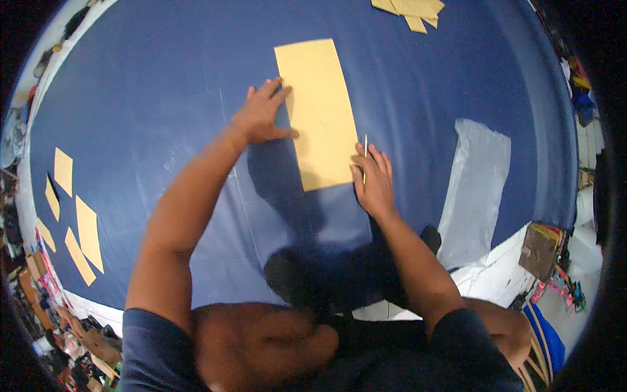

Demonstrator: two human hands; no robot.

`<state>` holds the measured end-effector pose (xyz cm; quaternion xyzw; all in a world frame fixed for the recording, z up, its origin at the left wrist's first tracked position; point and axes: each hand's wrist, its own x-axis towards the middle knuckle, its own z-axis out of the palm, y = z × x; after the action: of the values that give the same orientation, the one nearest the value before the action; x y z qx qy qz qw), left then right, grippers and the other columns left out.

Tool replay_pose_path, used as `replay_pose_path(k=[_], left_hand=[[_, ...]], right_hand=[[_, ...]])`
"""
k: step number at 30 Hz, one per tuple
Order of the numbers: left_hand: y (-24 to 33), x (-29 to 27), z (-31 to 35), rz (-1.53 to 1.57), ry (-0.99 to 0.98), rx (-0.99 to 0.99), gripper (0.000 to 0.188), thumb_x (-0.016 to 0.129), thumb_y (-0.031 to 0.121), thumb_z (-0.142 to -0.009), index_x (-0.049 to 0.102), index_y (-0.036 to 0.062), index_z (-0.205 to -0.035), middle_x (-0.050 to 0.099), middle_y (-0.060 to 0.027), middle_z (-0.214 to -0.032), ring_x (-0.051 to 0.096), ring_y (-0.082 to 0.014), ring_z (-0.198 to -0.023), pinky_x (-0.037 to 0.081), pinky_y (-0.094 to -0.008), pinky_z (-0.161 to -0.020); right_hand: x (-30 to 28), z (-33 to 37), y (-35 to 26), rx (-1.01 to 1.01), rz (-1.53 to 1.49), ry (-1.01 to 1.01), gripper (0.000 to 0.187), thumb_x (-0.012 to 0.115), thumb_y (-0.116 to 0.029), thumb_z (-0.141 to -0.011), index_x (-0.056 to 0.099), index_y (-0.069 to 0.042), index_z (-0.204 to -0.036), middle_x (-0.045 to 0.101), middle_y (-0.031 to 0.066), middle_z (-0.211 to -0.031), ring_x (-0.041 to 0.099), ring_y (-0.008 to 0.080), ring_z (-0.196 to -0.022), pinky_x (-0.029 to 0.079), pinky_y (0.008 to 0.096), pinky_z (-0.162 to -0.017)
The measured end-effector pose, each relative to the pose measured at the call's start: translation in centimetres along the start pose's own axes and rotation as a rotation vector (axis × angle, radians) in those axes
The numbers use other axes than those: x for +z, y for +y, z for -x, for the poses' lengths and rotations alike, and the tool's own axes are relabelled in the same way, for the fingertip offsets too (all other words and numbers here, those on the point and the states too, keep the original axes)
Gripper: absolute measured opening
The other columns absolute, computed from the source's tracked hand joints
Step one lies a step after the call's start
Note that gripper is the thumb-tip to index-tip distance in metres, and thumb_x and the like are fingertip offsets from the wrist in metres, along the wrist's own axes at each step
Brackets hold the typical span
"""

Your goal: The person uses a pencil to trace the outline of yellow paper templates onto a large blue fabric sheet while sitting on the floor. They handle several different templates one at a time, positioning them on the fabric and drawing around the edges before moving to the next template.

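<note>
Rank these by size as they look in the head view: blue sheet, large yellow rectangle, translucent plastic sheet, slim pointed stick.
1. Blue sheet, by far
2. Large yellow rectangle and translucent plastic sheet: too alike to rank
3. Slim pointed stick, partly hidden

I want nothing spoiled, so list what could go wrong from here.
The yellow sheet could slide on the blue cover, as the left hand appears to meet only its edge. The slim tool in the right hand might mark the cover, since it juts out beside the sheet.
</note>
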<state>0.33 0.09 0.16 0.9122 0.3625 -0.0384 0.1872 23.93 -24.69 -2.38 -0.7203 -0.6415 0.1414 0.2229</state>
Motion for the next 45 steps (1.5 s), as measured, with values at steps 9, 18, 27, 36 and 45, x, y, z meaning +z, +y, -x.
replay_pose_path(k=[9,18,27,36,45], left_hand=[[0.0,0.5,0.2,-0.006,0.026,-0.019,0.110,0.087,0.056,-0.070,0.038,0.0101,-0.156,0.029,-0.0189,-0.164,0.024,-0.0392,-0.154,0.021,-0.0617,-0.123],[-0.1,0.4,0.0,-0.015,0.027,0.013,0.110,0.084,0.059,-0.072,0.035,0.0102,-0.158,0.028,-0.0189,-0.165,0.025,-0.0410,-0.153,0.021,-0.0622,-0.123],[-0.6,0.7,-0.1,0.009,0.043,0.049,0.113,0.085,0.062,-0.070,0.036,0.0094,-0.157,0.029,-0.0203,-0.164,0.026,-0.0442,-0.152,0.023,-0.0638,-0.122],[0.0,0.1,0.1,-0.008,0.006,0.013,0.112,0.086,0.060,-0.070,0.037,0.0075,-0.157,0.030,-0.0193,-0.164,0.026,-0.0393,-0.153,0.021,-0.0595,-0.124],[-0.2,0.6,0.1,-0.017,0.053,0.012,0.110,0.088,0.057,-0.069,0.038,0.0086,-0.156,0.031,-0.0181,-0.164,0.026,-0.0393,-0.153,0.022,-0.0613,-0.123]], right_hand=[[-1.4,-1.3,2.8,0.012,-0.038,0.173,0.041,0.076,-0.028,-0.089,0.064,-0.008,-0.123,0.065,0.0064,-0.140,0.051,0.0349,-0.135,0.034,0.0492,-0.111],[-0.8,-1.4,3.5,0.027,0.024,0.151,0.045,0.079,-0.032,-0.085,0.065,-0.011,-0.122,0.064,0.0036,-0.142,0.051,0.0308,-0.134,0.031,0.0477,-0.111],[-1.0,-1.4,3.5,0.005,0.035,0.143,0.046,0.081,-0.031,-0.082,0.065,-0.010,-0.120,0.063,0.0057,-0.142,0.051,0.0321,-0.134,0.032,0.0498,-0.111],[-1.1,-1.4,3.4,-0.004,0.052,0.146,0.046,0.082,-0.031,-0.082,0.066,-0.009,-0.119,0.064,0.0057,-0.140,0.050,0.0321,-0.135,0.031,0.0496,-0.111],[-1.2,-1.5,3.3,0.024,0.009,0.133,0.047,0.082,-0.033,-0.082,0.066,-0.008,-0.119,0.065,0.0063,-0.140,0.051,0.0320,-0.134,0.033,0.0505,-0.110]])
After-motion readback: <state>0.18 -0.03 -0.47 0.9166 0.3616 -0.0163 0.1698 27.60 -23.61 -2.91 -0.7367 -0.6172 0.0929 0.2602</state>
